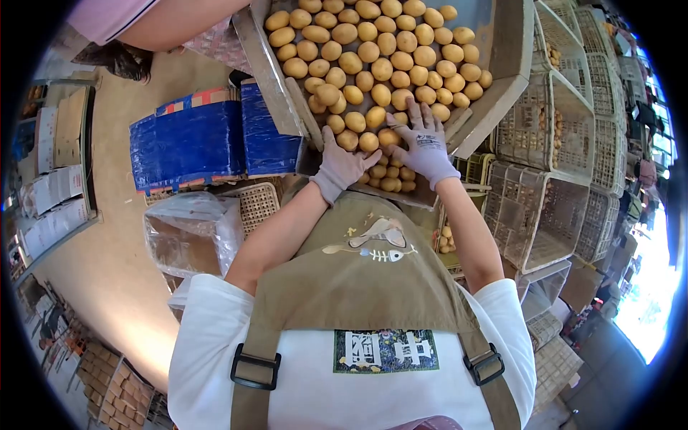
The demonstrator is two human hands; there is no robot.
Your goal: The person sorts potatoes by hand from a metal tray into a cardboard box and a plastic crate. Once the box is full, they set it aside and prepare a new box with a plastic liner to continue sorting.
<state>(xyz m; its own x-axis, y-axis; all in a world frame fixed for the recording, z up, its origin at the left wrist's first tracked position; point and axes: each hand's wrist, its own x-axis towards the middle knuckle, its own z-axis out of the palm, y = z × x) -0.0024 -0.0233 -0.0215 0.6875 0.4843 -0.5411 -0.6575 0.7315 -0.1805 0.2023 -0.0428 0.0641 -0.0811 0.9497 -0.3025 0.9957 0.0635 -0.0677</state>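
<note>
Yellow-brown round fruits (381, 69), which look much like small potatoes, lie spread in a wooden-sided sorting tray (494, 100). At the tray's near narrow end, my left hand (340, 166), in a pale glove, has its thumb and fingers apart beside the nearest fruits. My right hand (425, 149), gloved too, rests with spread fingers on the fruits at the right of that end. A few fruits sit between the two hands. Below the hands, more of the same fruits (387, 179) lie in a container, partly hidden by my wrists and apron.
Stacked plastic crates (527, 132), some with fruits inside, line the right side. At left are blue-wrapped boxes (188, 140) and a carton lined with clear plastic (190, 233). Part of another person (172, 25) shows at the upper left. Piled brown boxes (115, 383) stand at lower left.
</note>
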